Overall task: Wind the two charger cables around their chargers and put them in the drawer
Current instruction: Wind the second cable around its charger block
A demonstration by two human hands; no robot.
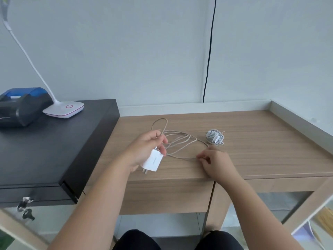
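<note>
While hands (147, 150) hold charger (152, 162), seemingly.

Wound charger (214, 137) lies right of loose cable (177, 141) on desk (261, 138)

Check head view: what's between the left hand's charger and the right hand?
A run of beige cable lies on the desk from the white charger in the left hand to the right hand, which pinches it. Otherwise bare wood.

Both forearms bare, no sleeves, no rings/watch seen on left hand (146, 150) or right hand (215, 163); dark black trousers (138, 239) on knees.
</note>
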